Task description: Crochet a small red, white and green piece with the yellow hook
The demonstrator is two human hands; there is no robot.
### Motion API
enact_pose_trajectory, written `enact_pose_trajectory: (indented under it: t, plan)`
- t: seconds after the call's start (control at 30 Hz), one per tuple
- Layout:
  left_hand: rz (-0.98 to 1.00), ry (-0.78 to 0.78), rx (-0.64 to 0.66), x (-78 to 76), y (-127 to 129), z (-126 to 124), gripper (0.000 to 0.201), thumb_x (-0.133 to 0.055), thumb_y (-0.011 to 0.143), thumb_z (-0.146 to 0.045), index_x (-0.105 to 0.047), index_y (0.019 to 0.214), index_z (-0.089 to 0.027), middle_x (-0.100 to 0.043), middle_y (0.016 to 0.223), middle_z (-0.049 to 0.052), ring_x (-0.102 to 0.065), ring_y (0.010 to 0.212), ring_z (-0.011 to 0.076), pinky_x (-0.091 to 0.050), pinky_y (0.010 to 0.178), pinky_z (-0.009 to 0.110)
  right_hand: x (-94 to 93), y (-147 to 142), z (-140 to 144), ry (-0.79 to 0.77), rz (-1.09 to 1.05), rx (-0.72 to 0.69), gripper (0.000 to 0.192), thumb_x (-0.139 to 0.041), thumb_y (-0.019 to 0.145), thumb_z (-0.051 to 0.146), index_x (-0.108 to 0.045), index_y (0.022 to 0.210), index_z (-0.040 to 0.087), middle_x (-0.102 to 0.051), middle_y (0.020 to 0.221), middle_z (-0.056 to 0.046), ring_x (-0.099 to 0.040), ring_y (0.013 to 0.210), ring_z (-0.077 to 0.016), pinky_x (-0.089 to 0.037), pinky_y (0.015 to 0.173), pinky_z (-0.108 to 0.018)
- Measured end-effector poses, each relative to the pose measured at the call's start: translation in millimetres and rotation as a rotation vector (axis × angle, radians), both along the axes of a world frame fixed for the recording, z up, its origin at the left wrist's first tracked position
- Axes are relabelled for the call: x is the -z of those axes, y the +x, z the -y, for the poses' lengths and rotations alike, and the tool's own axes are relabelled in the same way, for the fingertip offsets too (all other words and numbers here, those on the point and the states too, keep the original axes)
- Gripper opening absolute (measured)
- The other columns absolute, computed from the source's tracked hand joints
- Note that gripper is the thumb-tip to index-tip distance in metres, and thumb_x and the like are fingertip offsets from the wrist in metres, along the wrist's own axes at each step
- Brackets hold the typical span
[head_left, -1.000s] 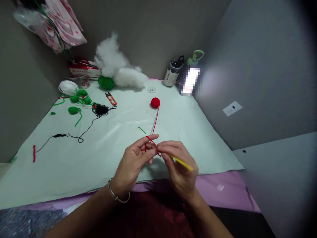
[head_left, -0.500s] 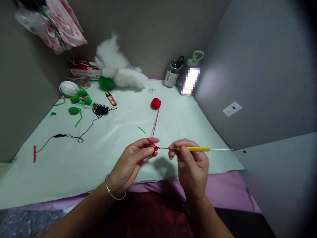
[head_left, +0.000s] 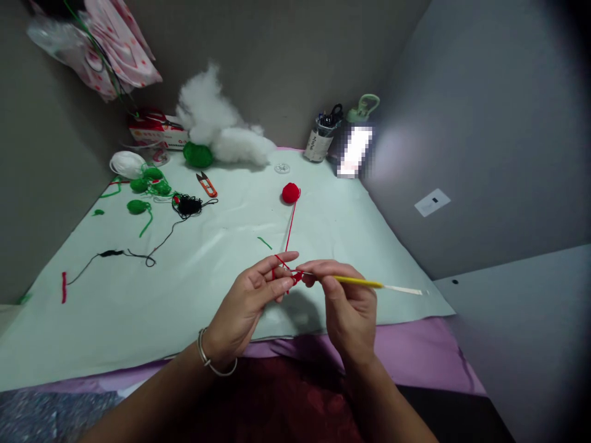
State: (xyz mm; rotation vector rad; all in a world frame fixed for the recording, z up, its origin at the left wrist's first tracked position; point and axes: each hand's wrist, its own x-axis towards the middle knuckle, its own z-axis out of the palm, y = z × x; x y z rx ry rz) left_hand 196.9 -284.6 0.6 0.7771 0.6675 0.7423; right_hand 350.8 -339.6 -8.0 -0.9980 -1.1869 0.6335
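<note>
My left hand (head_left: 252, 298) pinches a small piece of red crochet work (head_left: 292, 279), with the red yarn strand (head_left: 290, 227) wrapped over its fingers. That strand runs up the table to a red yarn ball (head_left: 290, 192). My right hand (head_left: 344, 301) grips a yellow-handled crochet hook (head_left: 364, 283), whose tip sits in the red work while the handle points right. Both hands hover above the front edge of the pale green mat (head_left: 207, 271), fingertips almost touching.
At the back lie white stuffing (head_left: 217, 129), a green yarn ball (head_left: 197, 154), orange snips (head_left: 206, 183), black yarn (head_left: 187, 204), green crochet pieces (head_left: 148, 184) and a white bowl (head_left: 127, 163). A cup of tools (head_left: 323, 138) and a green bottle (head_left: 362, 109) stand back right. Walls close in on both sides.
The hook first swung from pointing down-right to level, pulled out to the right; now my right hand has moved back left, with the tip in the red work and the handle slightly lowered.
</note>
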Motion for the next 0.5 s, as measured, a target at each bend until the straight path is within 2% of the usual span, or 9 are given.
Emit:
enact_pose_trajectory:
  t: [0.1,0.17,0.27,0.37,0.43,0.5]
  plan:
    - [-0.008,-0.011,0.004,-4.1,-2.8,-3.0,0.037,-0.081,0.085,-0.028,-0.078,0.121,-0.021,-0.072,0.098,0.006,-0.06,0.09,0.0174,-0.042,0.083,0.031,0.2,4.8,-2.5,-0.082,-0.144,-0.083,0.016,-0.058,0.104,0.026,-0.074,0.103,0.024,-0.08,0.096,-0.005,-0.071,0.079,-0.0161,-0.061,0.074,-0.033]
    - [-0.02,0.003,-0.015,-4.5,-4.2,-4.3,0.033,-0.082,0.084,-0.028,-0.08,0.116,-0.021,-0.071,0.092,0.004,-0.057,0.081,0.0141,-0.042,0.079,0.029,-1.4,5.3,-2.4,-0.11,-0.12,-0.084,0.016,-0.057,0.104,0.027,-0.073,0.102,0.024,-0.079,0.096,-0.005,-0.072,0.078,-0.0161,-0.062,0.075,-0.033]
    - [-0.058,0.083,-0.079,-3.2,-6.1,-5.4,0.027,-0.084,0.081,-0.026,-0.083,0.108,-0.023,-0.066,0.08,-0.001,-0.051,0.071,0.0109,-0.04,0.072,0.026,-8.5,3.0,-0.8,-0.088,0.048,-0.029,0.018,-0.056,0.104,0.023,-0.074,0.101,0.024,-0.078,0.095,-0.004,-0.072,0.078,-0.015,-0.063,0.074,-0.029]
    - [-0.125,0.168,-0.131,-2.8,-8.0,-5.8,0.027,-0.084,0.08,-0.027,-0.082,0.107,-0.023,-0.069,0.079,0.0,-0.054,0.072,0.0128,-0.042,0.072,0.027,-13.9,4.2,1.8,0.009,0.265,0.002,0.019,-0.056,0.103,0.02,-0.074,0.103,0.025,-0.078,0.096,-0.004,-0.076,0.084,-0.017,-0.065,0.076,-0.027]
    - [-0.197,0.244,-0.145,-2.9,-8.0,-5.8,0.026,-0.083,0.079,-0.024,-0.083,0.105,-0.021,-0.07,0.076,0.001,-0.057,0.073,0.0149,-0.044,0.075,0.029,-8.3,10.4,3.0,0.069,0.388,0.006,0.017,-0.059,0.1,0.02,-0.074,0.105,0.025,-0.08,0.097,-0.006,-0.079,0.088,-0.0201,-0.067,0.08,-0.028]
    - [-0.256,0.324,-0.186,-0.6,-5.8,-6.0,0.026,-0.082,0.077,-0.02,-0.083,0.102,-0.019,-0.071,0.077,0.003,-0.059,0.076,0.017,-0.046,0.079,0.032,8.1,20.7,1.2,0.144,0.515,0.021,0.019,-0.061,0.099,0.021,-0.075,0.11,0.028,-0.082,0.1,-0.006,-0.081,0.088,-0.0212,-0.068,0.076,-0.025]
